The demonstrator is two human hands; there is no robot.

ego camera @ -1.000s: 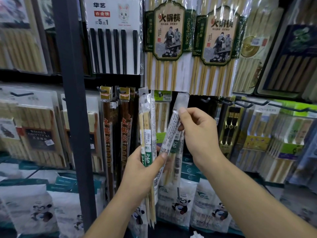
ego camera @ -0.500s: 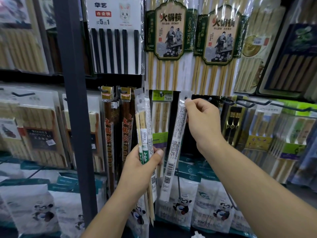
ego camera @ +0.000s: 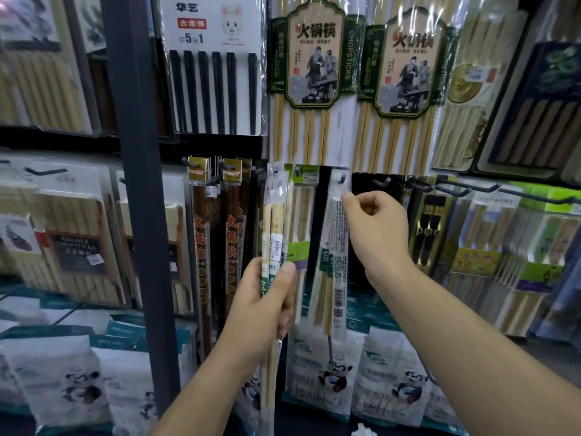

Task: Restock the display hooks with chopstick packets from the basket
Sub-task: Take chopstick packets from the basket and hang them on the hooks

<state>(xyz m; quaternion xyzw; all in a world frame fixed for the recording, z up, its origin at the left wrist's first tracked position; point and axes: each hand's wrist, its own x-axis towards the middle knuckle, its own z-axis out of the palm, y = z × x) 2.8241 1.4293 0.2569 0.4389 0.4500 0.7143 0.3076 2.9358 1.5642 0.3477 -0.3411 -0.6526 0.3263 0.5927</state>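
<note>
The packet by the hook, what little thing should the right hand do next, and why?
Probably slide the packet further back along the hook, then let go. The right hand pinches it just under its top, and the hook's tip seems only just through the hang hole, so it could slip off. The left hand holds spare packets waiting to be hung.

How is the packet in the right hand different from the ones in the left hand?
The right hand pinches a single packet near its top, at a hook; the left hand grips a bundle round its middle, off any hook. Both hold pale chopsticks in clear wrap.
</note>
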